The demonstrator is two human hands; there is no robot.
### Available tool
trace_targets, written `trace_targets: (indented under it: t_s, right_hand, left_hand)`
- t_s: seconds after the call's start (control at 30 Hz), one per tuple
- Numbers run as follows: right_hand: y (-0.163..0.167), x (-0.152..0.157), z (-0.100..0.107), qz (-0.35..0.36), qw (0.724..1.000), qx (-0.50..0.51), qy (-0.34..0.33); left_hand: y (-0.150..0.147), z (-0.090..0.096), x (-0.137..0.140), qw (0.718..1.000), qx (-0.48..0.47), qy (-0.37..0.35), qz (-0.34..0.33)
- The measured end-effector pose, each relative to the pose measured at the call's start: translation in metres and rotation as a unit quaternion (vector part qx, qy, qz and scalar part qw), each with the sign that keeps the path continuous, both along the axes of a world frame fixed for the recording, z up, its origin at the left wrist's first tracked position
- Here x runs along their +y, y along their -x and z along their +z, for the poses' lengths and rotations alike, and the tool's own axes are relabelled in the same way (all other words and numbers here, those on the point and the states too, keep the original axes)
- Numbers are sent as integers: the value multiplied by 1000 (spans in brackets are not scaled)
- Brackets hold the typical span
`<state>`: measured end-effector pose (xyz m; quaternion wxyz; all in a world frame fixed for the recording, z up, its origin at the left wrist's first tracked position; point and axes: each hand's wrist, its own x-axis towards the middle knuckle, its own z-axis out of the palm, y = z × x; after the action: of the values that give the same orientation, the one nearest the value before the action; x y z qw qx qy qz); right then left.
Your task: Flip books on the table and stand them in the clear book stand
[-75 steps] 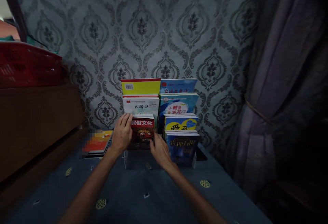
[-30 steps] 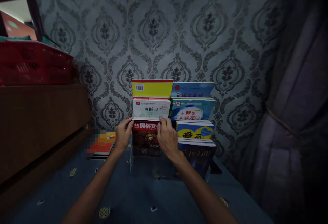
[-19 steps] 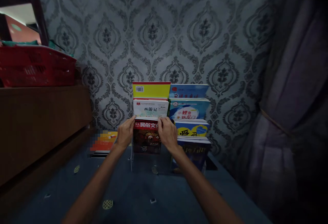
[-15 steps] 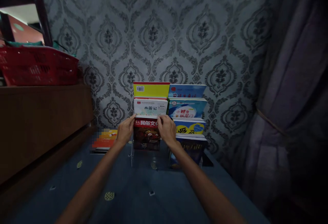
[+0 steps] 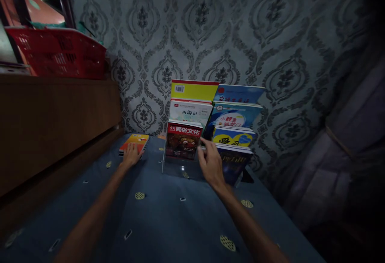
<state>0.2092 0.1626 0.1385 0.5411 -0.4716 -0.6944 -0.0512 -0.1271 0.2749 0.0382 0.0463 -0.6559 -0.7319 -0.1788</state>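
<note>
My left hand [image 5: 131, 155] lies with outstretched fingers on the near part of a small stack of orange-and-yellow books [image 5: 136, 139] on the cloth. Just right of a dark red book [image 5: 184, 144], my right hand [image 5: 211, 162] hangs with its fingers apart, holding nothing; whether a fingertip touches the book's edge I cannot tell. The red book stands at the front of the left column of a clear tiered book stand [image 5: 180, 169]. Behind it rise a white book [image 5: 190, 111] and a yellow one [image 5: 195, 91].
The stand's right column holds blue books [image 5: 236, 115], a blue-and-yellow book [image 5: 234, 137] and dark blue books [image 5: 233, 160]. A wooden cabinet [image 5: 60, 126] with a red basket [image 5: 63, 54] on top borders the left. Patterned wallpaper is behind, a tied curtain [image 5: 327, 174] right.
My left hand has left the red book and moved left onto the orange stack. My right hand has let go of the red book's top and dropped beside it. The view has shifted left.
</note>
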Motion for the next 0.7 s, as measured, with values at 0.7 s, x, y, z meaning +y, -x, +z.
trace_targets:
  t_s: [0.7]
  right_hand:
    - [20, -64, -139, 117, 970, -53, 205]
  left_hand:
    - [36, 0, 3, 987, 116, 95, -61]
